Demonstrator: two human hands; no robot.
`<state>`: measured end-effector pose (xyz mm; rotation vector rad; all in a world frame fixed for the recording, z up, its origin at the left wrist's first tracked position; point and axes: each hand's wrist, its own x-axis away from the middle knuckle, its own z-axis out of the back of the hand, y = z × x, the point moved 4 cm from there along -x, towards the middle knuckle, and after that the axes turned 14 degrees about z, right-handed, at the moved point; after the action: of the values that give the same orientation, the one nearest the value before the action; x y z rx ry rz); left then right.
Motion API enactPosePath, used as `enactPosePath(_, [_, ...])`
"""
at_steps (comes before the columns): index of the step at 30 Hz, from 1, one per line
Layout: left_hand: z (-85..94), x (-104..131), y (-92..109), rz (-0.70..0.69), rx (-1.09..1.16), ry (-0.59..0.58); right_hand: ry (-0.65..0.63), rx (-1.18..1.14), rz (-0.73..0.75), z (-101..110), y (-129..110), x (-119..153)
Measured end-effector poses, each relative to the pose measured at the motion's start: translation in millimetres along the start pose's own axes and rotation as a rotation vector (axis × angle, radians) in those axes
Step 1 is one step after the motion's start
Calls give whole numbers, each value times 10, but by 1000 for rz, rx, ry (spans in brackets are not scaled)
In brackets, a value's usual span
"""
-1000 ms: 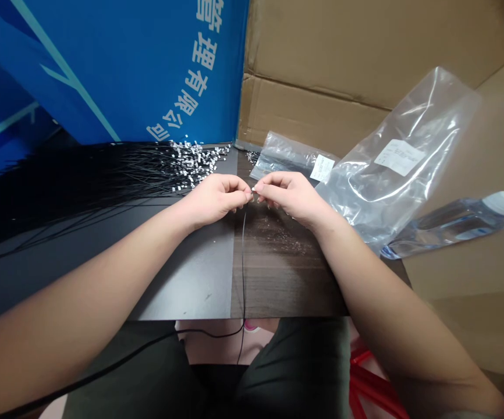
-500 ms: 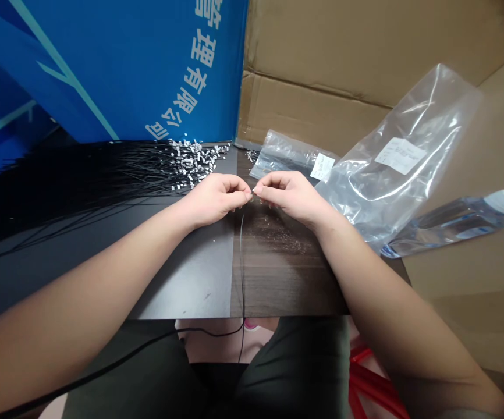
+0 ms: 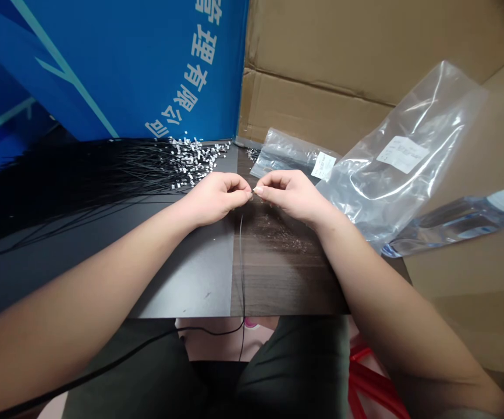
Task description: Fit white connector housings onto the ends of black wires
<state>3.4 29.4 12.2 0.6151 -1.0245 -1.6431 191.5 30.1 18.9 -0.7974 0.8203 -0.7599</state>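
Observation:
Over the middle of the table, my left hand [image 3: 222, 198] is closed in a pinch on a thin black cable [image 3: 242, 273], which hangs from below its fingertips over the table's front edge. My right hand [image 3: 287, 193] pinches a tiny pale piece [image 3: 256, 189] right beside the left fingertips; the fingers mostly hide it. A large bundle of black cables [image 3: 103, 169] with white-tagged ends [image 3: 193, 157] lies behind and left of my left hand. Small clear scraps [image 3: 293, 240] are scattered on the wood below my right hand.
A flat clear bag [image 3: 284, 152] with a white label lies behind my right hand. Farther right are a large clear plastic bag [image 3: 404, 131] and a water bottle [image 3: 457, 224]. A blue panel [image 3: 147, 64] and cardboard [image 3: 322, 46] stand at the back of the table [image 3: 182, 285].
Both hands stay almost in place. A little more of the pale piece shows at my right fingertips.

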Motion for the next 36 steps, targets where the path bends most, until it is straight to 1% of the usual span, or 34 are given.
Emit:
enactPosePath(8, [-14,18,42,-4,-42,7,-16,75,49,-14,-46,-2])
enactPosePath(19, [-11,5,18,-18,-43,27,-41,90,65,-19,-58,0])
enactPosePath(22, [-12,8,24,-14,-35,27,-18,69,38,-12,-42,0])
enactPosePath(24, [-9,9,23,-4,1,20,9,14,-1,-3,-25,3])
enactPosePath(29, [-8,9,14,21,77,-39,61,-128,-72,17,-19,12])
enactPosePath(32, [-10,14,17,24,75,-55,64,-141,-81,28,-32,14])
enactPosePath(36, [-8,21,32,16,42,-49,42,-126,-96,36,-28,20])
